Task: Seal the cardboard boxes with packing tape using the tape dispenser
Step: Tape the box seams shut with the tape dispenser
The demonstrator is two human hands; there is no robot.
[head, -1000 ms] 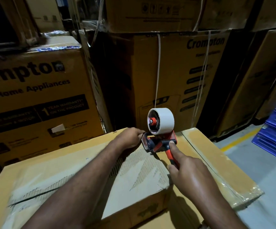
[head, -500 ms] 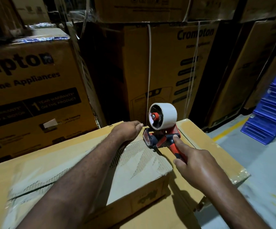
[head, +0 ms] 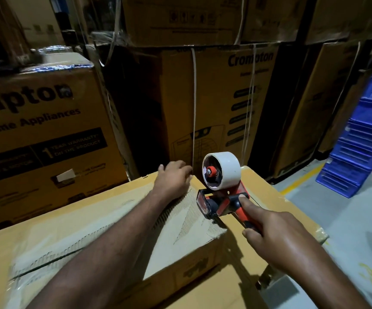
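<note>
Stacked cartons (head: 42,121), blue crates (head: 363,139), grey floor (head: 347,219) (yellow line (head: 301,179)), dim light

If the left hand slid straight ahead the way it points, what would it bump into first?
Probably the printed carton stacked behind, near its white strap. The left hand lies at the far edge of the box; the gap beyond is hard to judge.

Matt, scuffed cardboard box (head: 104,228); glossy plastic tape dispenser (head: 221,202).
</note>
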